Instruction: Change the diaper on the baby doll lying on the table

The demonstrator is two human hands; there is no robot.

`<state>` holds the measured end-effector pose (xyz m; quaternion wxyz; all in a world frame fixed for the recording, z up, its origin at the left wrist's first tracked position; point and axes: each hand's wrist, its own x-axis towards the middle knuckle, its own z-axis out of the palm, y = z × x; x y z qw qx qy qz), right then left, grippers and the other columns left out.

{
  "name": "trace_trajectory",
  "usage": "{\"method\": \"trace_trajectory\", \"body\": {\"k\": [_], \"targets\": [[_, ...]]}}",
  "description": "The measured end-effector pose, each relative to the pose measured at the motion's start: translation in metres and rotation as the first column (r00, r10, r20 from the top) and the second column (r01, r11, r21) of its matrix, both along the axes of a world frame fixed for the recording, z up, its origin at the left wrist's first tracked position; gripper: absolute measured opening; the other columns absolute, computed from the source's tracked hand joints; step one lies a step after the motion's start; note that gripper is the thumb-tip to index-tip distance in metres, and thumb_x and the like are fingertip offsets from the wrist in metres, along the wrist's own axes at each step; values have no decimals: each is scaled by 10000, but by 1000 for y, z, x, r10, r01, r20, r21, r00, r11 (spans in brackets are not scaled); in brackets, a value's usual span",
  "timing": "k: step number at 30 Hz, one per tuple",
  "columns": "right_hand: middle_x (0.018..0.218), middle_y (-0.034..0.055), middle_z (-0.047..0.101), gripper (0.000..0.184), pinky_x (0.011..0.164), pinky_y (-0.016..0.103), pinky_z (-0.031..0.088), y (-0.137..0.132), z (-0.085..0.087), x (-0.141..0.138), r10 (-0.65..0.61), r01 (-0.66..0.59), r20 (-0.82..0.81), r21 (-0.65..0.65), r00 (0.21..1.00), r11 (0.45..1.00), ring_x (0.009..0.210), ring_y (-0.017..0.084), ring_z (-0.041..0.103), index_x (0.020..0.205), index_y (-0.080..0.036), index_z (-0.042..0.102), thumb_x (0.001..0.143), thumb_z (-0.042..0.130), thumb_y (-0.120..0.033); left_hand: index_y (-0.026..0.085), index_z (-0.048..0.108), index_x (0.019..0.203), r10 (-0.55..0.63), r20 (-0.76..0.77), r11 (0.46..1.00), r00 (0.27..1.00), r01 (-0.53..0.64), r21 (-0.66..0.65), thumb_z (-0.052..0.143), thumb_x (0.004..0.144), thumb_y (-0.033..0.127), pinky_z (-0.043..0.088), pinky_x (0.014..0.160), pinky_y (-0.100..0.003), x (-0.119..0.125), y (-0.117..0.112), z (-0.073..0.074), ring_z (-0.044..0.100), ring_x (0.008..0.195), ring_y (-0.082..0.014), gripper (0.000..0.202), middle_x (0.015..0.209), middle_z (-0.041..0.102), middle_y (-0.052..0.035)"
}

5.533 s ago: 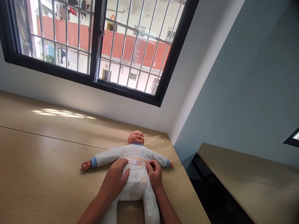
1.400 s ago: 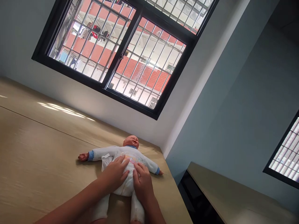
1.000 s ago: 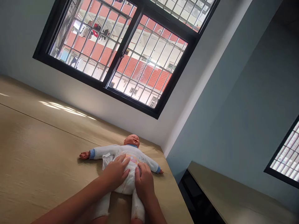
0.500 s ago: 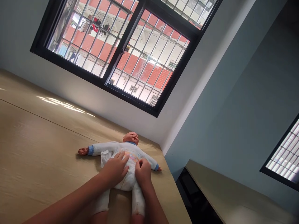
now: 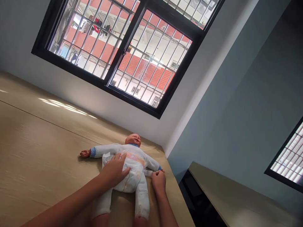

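Note:
A baby doll [image 5: 129, 157] in a white suit with blue cuffs lies on its back on a light wooden table [image 5: 42, 151], arms spread. A white diaper [image 5: 132, 171] with a coloured waistband covers its belly. My left hand [image 5: 115, 171] lies flat on the doll's belly and left hip, fingers spread. My right hand [image 5: 158, 180] is beside the doll's right hip, pinching the diaper's side tab [image 5: 148, 172] and holding it pulled out to the right. On the other side, the diaper's second tab [image 5: 106, 156] lies loose under the doll's arm.
The table ends just right of the doll, with a dark gap [image 5: 201, 205] and a second wooden surface [image 5: 236, 198] beyond. A barred window [image 5: 123, 53] and white wall stand behind the table. A blue-grey wall rises on the right.
My right hand has left the doll's belly and moved right, pulling the diaper's side tab outward. My left hand stays pressed on the belly.

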<state>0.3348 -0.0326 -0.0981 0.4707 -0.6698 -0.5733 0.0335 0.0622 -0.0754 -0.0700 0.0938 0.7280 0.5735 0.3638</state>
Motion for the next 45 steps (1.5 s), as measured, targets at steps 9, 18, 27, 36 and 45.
{"method": "trace_trajectory", "body": {"k": [9,18,27,36,45], "targets": [[955,111,741,389,789,314,537,-14,21,-48,463,-456,-190,82,866,886,882,244,685,969,-148,694,829,591,-496,160,489,1394,-92,274,993,957,69,92,606,783,471,429,1029,-411,-14,16,-7,563,1220,-334,696,1342,602,-171],[953,104,727,564,748,343,549,-40,45,-69,648,-688,-519,148,557,711,809,242,676,1069,-160,670,736,732,-612,198,536,1195,-206,545,975,813,220,42,363,950,459,463,707,-316,-14,9,22,634,780,-219,398,808,669,0],[968,79,723,459,820,344,519,-69,71,-79,784,-855,-414,23,463,518,897,248,645,1028,-165,718,709,817,-480,198,591,850,-192,366,981,911,190,41,430,875,305,398,662,-294,-20,10,20,594,731,-196,195,741,641,1],[857,32,696,326,717,283,492,-86,78,-78,767,-859,-388,-207,511,468,761,186,602,910,-165,745,687,839,-385,193,573,841,-144,111,988,983,149,-39,582,774,427,387,656,-293,-32,13,9,585,754,-212,244,829,614,-33],[906,13,722,330,763,293,510,-93,87,-82,789,-835,-283,-267,545,481,802,206,625,1003,-191,752,696,815,-295,200,604,989,-133,58,991,989,135,-25,657,714,470,436,738,-312,-29,4,10,595,868,-263,389,954,586,-84]]}}
